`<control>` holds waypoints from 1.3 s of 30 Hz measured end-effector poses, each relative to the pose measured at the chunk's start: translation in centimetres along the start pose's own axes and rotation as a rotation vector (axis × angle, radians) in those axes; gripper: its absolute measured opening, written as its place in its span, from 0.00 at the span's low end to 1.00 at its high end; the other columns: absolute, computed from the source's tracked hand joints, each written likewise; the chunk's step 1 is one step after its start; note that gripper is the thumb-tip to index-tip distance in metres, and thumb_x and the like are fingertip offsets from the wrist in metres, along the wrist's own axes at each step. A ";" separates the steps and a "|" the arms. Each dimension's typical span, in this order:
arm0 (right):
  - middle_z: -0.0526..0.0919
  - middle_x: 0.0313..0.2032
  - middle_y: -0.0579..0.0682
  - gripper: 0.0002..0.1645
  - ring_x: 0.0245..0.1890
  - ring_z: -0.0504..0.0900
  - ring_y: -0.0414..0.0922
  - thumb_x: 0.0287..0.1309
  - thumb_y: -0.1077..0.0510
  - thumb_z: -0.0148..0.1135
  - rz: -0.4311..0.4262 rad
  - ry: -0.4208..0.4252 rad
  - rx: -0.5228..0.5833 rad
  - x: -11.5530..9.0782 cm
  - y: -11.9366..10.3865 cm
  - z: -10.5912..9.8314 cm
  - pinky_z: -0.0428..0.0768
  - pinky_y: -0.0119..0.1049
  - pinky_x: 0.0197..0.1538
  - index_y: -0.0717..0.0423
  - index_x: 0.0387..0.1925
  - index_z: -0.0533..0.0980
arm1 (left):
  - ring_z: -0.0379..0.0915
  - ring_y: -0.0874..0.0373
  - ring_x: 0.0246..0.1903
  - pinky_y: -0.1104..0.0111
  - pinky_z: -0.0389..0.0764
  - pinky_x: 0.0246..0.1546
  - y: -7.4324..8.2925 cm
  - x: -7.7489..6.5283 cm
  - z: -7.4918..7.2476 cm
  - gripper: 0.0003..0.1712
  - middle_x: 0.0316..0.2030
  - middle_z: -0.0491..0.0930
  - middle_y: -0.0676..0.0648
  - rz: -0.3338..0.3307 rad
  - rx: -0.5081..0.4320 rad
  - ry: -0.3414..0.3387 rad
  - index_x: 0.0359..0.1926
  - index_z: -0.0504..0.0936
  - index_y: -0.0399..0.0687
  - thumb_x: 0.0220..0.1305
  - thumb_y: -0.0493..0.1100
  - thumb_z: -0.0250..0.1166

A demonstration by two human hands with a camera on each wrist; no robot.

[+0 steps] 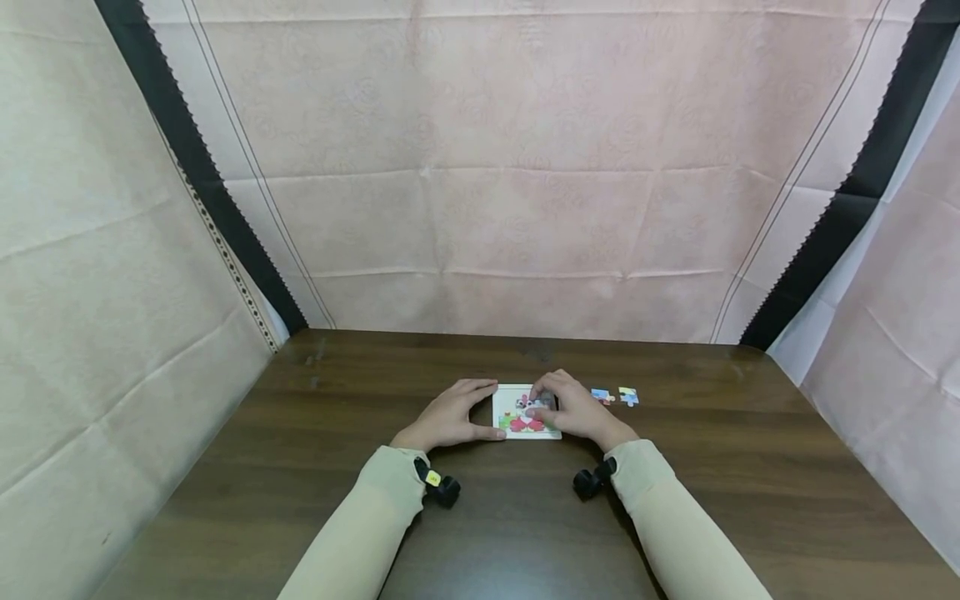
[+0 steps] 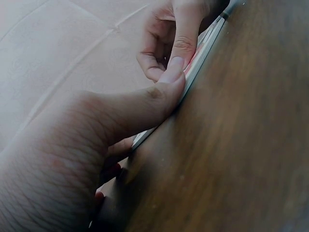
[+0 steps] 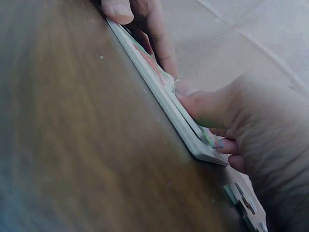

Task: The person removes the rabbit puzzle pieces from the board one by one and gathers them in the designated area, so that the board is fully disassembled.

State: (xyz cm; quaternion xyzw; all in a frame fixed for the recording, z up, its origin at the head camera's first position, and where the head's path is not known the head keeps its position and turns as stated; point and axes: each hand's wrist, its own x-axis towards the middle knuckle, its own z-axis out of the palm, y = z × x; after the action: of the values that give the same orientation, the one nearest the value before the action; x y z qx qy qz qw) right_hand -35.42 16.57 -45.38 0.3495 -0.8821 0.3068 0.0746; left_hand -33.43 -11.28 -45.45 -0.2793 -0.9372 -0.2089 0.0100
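Note:
A small jigsaw puzzle board (image 1: 496, 407) with a white rim lies on the brown table and carries a colourful cartoon picture. At its left side, my left hand (image 1: 453, 414) holds the board, thumb at the near edge and fingers toward the far corner. Over the right part of the picture, my right hand (image 1: 579, 410) pinches a puzzle piece (image 3: 207, 137) between thumb and fingers. In the right wrist view that piece sits slightly raised at the board's right end. My fingers hide part of the picture.
Two loose puzzle pieces, one blue and white (image 1: 602, 395) and one blue and yellow (image 1: 628, 397), lie right of the board. The wooden table (image 1: 360, 500) meets pale cloth walls (image 1: 525, 250) at the back and sides.

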 end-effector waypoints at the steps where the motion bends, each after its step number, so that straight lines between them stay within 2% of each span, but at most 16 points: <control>1: 0.78 0.43 0.40 0.10 0.43 0.71 0.42 0.62 0.48 0.70 0.003 -0.001 0.009 0.0 0.0 0.0 0.75 0.44 0.45 0.43 0.42 0.79 | 0.53 0.57 0.73 0.54 0.63 0.69 0.0 0.0 0.0 0.59 0.74 0.60 0.57 0.001 -0.003 0.000 0.77 0.62 0.57 0.51 0.81 0.63; 4: 0.78 0.42 0.40 0.11 0.42 0.71 0.41 0.63 0.48 0.70 0.006 -0.006 0.027 -0.1 0.0 0.0 0.75 0.43 0.44 0.42 0.44 0.79 | 0.52 0.57 0.73 0.54 0.63 0.69 0.0 0.1 0.0 0.59 0.74 0.60 0.57 0.004 -0.003 -0.001 0.77 0.62 0.57 0.51 0.81 0.63; 11: 0.79 0.45 0.38 0.21 0.47 0.72 0.41 0.64 0.47 0.68 -0.043 -0.026 -0.006 0.0 0.2 -0.2 0.76 0.44 0.48 0.46 0.57 0.80 | 0.53 0.56 0.73 0.53 0.63 0.69 0.0 0.1 0.0 0.59 0.74 0.60 0.57 0.006 0.001 -0.002 0.77 0.62 0.56 0.51 0.81 0.62; 19: 0.79 0.45 0.39 0.20 0.45 0.72 0.41 0.62 0.47 0.70 -0.057 -0.001 0.015 0.1 0.0 -0.2 0.77 0.44 0.47 0.47 0.53 0.80 | 0.52 0.56 0.73 0.53 0.62 0.69 -0.1 0.1 0.1 0.59 0.74 0.60 0.56 0.007 -0.002 -0.001 0.77 0.62 0.57 0.51 0.81 0.62; 29: 0.76 0.35 0.41 0.16 0.29 0.70 0.44 0.58 0.52 0.74 -0.121 0.042 0.049 0.2 -0.3 -0.5 0.72 0.34 0.31 0.46 0.47 0.80 | 0.53 0.57 0.73 0.53 0.63 0.69 -0.1 0.2 0.0 0.59 0.74 0.60 0.57 0.007 0.003 -0.002 0.77 0.62 0.57 0.51 0.82 0.62; 34: 0.78 0.35 0.41 0.17 0.27 0.69 0.42 0.58 0.55 0.74 -0.167 0.068 0.026 0.1 0.0 -0.5 0.70 0.33 0.29 0.51 0.48 0.82 | 0.54 0.57 0.73 0.54 0.63 0.69 0.0 0.1 0.0 0.58 0.74 0.61 0.56 0.014 -0.002 0.002 0.76 0.64 0.55 0.52 0.81 0.62; 39: 0.79 0.35 0.41 0.16 0.27 0.69 0.42 0.61 0.57 0.71 -0.159 0.068 0.000 0.0 0.0 -0.5 0.70 0.34 0.29 0.52 0.51 0.82 | 0.54 0.56 0.73 0.54 0.63 0.68 0.0 0.1 0.0 0.58 0.74 0.61 0.56 0.015 -0.003 0.007 0.76 0.64 0.55 0.52 0.81 0.63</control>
State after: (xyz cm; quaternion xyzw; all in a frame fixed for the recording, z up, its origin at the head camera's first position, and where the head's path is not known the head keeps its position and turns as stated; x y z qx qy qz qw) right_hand -35.45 16.81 -44.97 0.4077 -0.8486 0.3117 0.1285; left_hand -33.49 -11.26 -45.42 -0.2854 -0.9348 -0.2109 0.0145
